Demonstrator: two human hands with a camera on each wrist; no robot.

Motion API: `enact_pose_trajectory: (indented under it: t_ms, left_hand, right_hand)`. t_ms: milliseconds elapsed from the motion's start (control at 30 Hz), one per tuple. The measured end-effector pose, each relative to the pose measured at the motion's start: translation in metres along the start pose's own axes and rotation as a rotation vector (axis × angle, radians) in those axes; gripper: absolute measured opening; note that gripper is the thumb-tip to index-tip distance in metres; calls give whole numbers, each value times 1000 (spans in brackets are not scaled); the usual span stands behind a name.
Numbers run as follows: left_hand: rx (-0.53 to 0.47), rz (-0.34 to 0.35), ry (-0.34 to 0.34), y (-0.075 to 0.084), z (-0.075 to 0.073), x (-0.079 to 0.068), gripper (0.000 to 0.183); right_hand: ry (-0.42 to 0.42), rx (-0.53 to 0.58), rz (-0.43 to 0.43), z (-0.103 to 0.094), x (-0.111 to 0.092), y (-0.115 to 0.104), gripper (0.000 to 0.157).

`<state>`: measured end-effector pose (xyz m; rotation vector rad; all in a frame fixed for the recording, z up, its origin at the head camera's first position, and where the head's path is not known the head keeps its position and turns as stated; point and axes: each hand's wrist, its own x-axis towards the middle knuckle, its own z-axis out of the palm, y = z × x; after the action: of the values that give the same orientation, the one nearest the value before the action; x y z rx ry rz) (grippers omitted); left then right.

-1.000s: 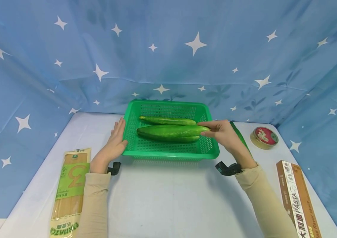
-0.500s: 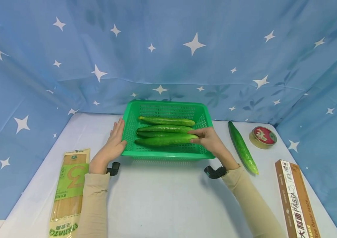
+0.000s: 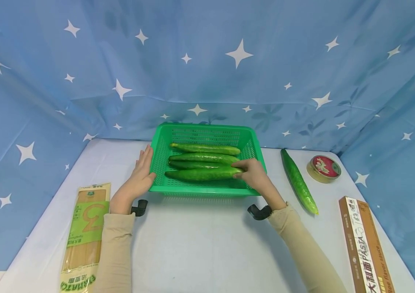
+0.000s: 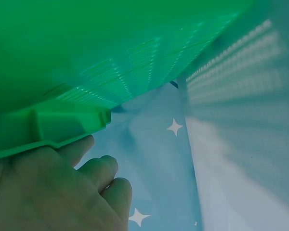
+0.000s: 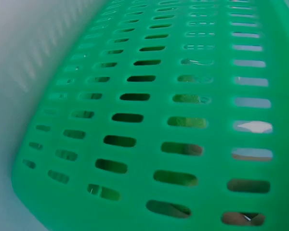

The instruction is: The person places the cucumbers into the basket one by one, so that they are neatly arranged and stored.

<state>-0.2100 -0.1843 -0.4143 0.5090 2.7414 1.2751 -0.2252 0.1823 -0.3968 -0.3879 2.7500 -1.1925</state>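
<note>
A green plastic basket [image 3: 207, 190] stands at the back of the table, with several cucumbers side by side in it. The right end of the front cucumber [image 3: 200, 175] is pinched between the thumb and fingers of my right hand [image 3: 256, 177], which reaches in over the basket's right front corner. My left hand [image 3: 138, 179] rests on the basket's left side with its fingers extended; in the left wrist view that hand [image 4: 62, 187] lies just under the rim. The right wrist view is filled by the slotted basket wall [image 5: 144, 108], which mostly hides the hand.
Another cucumber [image 3: 299, 181] lies on the table right of the basket, beside a round red-topped tin [image 3: 324, 169]. A pasta box [image 3: 366, 244] is at the right edge. A spaghetti packet [image 3: 86, 232] lies near my left forearm. Blue star-patterned cloth [image 3: 207, 81] hangs behind.
My right hand has moved left and toward me with its cucumber, lowering it to the front of the basket. The loose cucumber on the right came fully into sight. My left hand stays put.
</note>
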Motion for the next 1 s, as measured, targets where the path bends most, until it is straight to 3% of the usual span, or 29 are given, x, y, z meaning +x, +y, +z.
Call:
enact_pose_trajectory:
  t_ms: [567,767,900,1000]
  left_hand:
    - [10,0,-7,0,-4,-2,75]
    - [28,-11,-3,-1,-3,-1,76]
    - [18,-13,-5,0,-1,-1,76]
    - [9,-5,-7,1,-1,0,75]
  right_hand:
    - [0,-109,13,8,3,-4,35]
    - [77,59,41,7,0,-2,37]
    - [142,199,26,0,-7,-2,36]
    - [174,245,7,-8,-13,-5,35]
